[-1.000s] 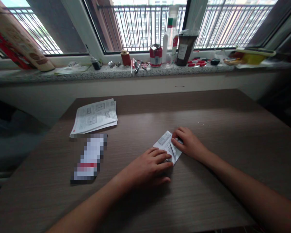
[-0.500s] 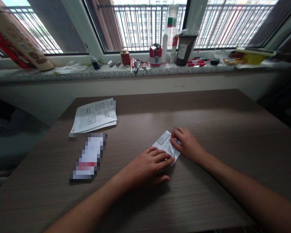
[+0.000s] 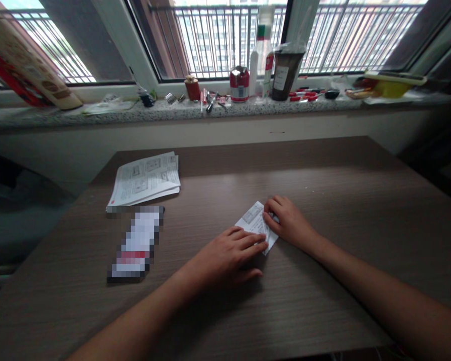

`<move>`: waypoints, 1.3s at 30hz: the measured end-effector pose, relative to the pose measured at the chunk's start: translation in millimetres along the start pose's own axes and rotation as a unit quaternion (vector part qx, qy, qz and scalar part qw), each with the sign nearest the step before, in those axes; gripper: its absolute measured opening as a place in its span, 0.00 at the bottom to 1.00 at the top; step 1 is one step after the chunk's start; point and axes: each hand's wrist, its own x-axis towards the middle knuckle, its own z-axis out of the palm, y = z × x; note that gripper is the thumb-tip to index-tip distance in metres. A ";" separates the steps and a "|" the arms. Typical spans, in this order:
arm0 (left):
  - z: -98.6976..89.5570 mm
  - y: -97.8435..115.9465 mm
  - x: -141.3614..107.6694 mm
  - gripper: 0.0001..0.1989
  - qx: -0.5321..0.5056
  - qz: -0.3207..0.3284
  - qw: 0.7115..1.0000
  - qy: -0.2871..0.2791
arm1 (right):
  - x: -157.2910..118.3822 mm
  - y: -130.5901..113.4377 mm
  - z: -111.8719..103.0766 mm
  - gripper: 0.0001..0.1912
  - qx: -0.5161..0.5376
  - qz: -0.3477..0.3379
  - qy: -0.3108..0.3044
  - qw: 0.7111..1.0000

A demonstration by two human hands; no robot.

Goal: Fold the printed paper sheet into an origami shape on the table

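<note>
A small piece of folded printed paper (image 3: 251, 216) lies at an angle near the middle of the table, with a diagonal crease or flap on its right part. Stretched out over its lower left side is my left hand (image 3: 231, 254), palm down, fingertips resting on the sheet and thumb apart on the tabletop. My right hand (image 3: 284, 219) has its fingers curled in and closed on the paper's right corner, which they partly cover. The near left part of the sheet is hidden under my left fingers.
Stacked printed sheets (image 3: 146, 180) lie at the table's back left, with a blurred-out phone (image 3: 137, 243) in front. On the granite windowsill (image 3: 165, 111) stand a red can (image 3: 239, 84), a dark drink cup (image 3: 284, 75), a clear bottle (image 3: 261, 62) and a yellow container (image 3: 393, 87).
My left fingers have shifted slightly on the paper, and the flap by them looks a little flatter. My right hand stays on the same corner.
</note>
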 end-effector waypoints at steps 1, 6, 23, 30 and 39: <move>0.6 0.0 0.0 0.29 0.002 -0.003 1.000 0.001 | 0.1 -0.1 0.1 0.04 -0.002 0.000 -0.002 1.000; 2.3 -0.4 -0.6 0.30 0.011 -0.008 1.000 0.003 | 0.0 1.7 1.8 0.04 -0.004 -0.001 0.003 1.000; 3.5 -0.4 0.5 0.25 0.017 -0.011 1.000 0.011 | 1.0 2.4 6.7 0.03 -0.031 0.000 0.002 1.000; 1.0 0.1 0.2 0.24 0.006 -0.015 1.000 0.018 | 1.3 5.2 8.6 0.03 -0.041 -0.004 0.000 0.999; -8.7 -2.4 2.3 0.20 -0.041 -0.019 0.999 0.021 | 2.4 9.6 7.9 0.03 -0.014 -0.011 -0.009 1.000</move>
